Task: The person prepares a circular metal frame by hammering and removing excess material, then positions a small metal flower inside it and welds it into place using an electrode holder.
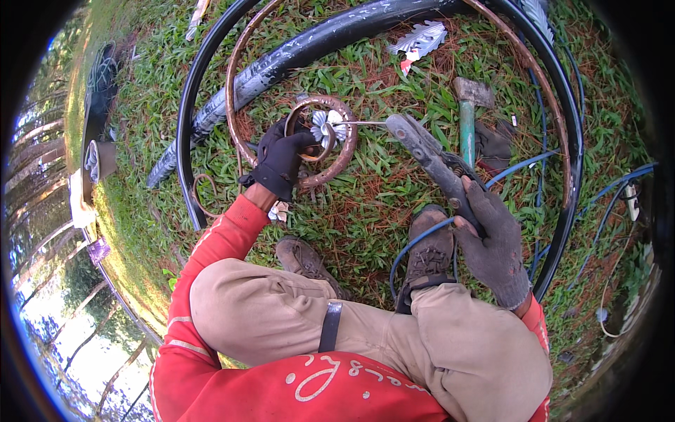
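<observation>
My left hand [278,160], in a black glove, grips the inner curl of a rusty metal scroll [346,149] above the grass. A small silvery leaf ornament [321,121] sits inside the curl. In my right hand [496,246], gloved in grey, is a dark welding electrode holder [426,149], held by its handle. From its jaws a thin electrode [368,123] points left, across the scroll's outer ring; its tip is at the ornament, but whether it touches I cannot tell.
A hammer [467,126] with a green handle lies at right beside a dark glove [496,144]. Behind the scroll run a thick black pipe [295,53] and a large black hoop [184,133]. Another silver leaf [420,40] lies beyond. Blue cable [524,164] crosses near my boots [429,246].
</observation>
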`<state>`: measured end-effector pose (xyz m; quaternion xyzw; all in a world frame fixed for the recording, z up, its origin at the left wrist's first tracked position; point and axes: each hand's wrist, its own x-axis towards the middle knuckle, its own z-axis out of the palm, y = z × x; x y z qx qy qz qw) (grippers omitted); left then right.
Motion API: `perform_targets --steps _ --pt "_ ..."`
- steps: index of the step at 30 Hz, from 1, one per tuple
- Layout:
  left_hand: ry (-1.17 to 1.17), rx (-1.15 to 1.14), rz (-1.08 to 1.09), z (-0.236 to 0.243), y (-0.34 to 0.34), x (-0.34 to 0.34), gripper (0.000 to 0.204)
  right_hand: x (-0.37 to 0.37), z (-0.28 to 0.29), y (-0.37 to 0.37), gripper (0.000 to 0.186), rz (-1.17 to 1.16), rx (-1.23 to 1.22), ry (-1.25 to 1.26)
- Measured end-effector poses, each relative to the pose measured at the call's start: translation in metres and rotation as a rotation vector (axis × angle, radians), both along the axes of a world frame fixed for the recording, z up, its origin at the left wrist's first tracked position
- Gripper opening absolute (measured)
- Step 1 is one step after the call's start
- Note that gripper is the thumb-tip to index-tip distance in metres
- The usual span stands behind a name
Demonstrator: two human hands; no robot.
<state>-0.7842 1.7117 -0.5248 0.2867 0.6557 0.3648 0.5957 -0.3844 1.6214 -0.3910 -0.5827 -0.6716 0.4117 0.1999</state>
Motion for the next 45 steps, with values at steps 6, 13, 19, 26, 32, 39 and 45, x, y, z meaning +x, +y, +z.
perform_targets --steps 6,13,19,26,32,39,45 --pt "0.002 0.002 -0.006 -0.002 0.001 -0.004 0.019 -0.002 0.001 0.001 0.066 -0.004 -0.013 0.001" --pt "-0.018 -0.002 -0.030 0.000 0.000 -0.004 0.016 -0.002 -0.003 0.000 0.067 -0.008 0.001 0.015" --pt "-0.029 -0.005 -0.003 0.000 0.001 -0.002 0.015 -0.002 -0.003 0.001 0.067 -0.005 0.011 0.013" --pt "-0.028 0.001 -0.045 -0.001 0.001 -0.004 0.016 -0.003 -0.001 0.002 0.065 0.004 0.021 -0.008" --pt "-0.069 -0.006 0.016 -0.012 -0.001 -0.008 0.025 -0.004 0.003 0.002 0.064 0.013 0.011 -0.048" --pt "-0.216 -0.005 0.016 -0.027 -0.002 -0.019 0.063 -0.006 0.006 0.003 0.065 0.014 -0.009 -0.061" --pt "-0.159 -0.047 0.013 -0.034 -0.004 -0.029 0.052 -0.005 0.002 0.002 0.067 0.037 0.065 -0.066"
